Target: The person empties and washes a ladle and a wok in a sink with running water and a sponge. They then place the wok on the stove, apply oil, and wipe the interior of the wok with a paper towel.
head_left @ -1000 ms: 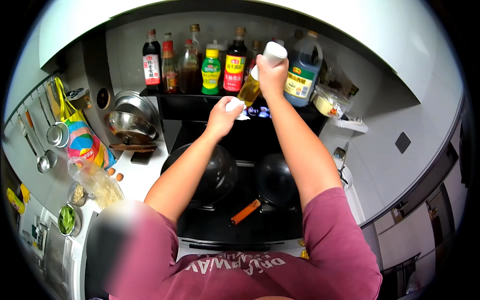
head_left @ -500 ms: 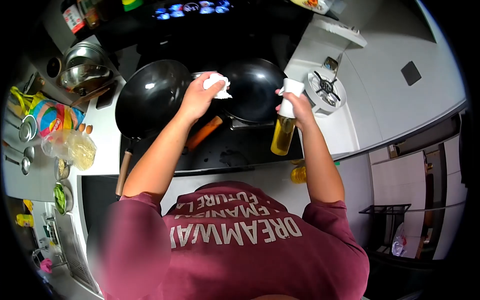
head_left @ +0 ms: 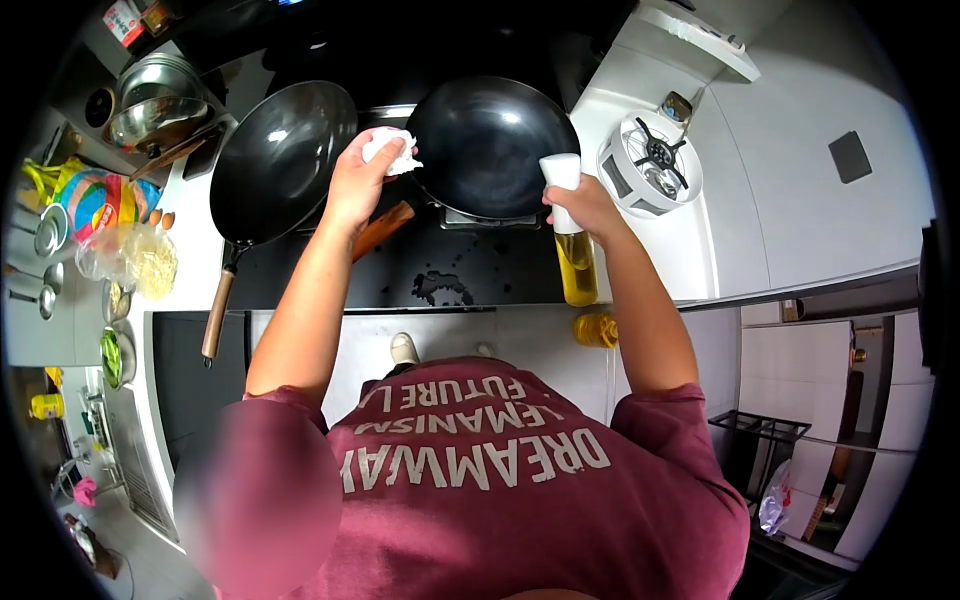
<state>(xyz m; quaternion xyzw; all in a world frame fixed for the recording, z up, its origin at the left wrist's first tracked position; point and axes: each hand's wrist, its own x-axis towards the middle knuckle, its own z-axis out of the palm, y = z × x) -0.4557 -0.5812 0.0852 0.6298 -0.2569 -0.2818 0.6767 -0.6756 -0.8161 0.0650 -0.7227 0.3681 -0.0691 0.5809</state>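
Observation:
My left hand (head_left: 358,172) is closed around a crumpled white paper towel (head_left: 391,153), held between the two pans. To its right, a black wok (head_left: 490,140) with a wooden handle (head_left: 382,230) sits over a burner. A second dark pan (head_left: 283,165) with a brown handle lies on the left, its near rim partly behind my left wrist. My right hand (head_left: 585,207) grips a spray bottle (head_left: 576,268) by its white top, beside the wok's right edge. Yellow oil shows in the bottle's clear lower part.
Water drops (head_left: 440,288) lie on the black stovetop. A white portable stove (head_left: 648,165) stands on the right counter. On the left counter are a bag of noodles (head_left: 152,268), eggs (head_left: 161,217) and a bowl of greens (head_left: 112,357). An oil jug (head_left: 596,330) stands below the counter edge.
The head view has shifted, showing more floor. My left hand with the paper towel has moved left, off the wok's rim. The spray bottle's base has swung to the right.

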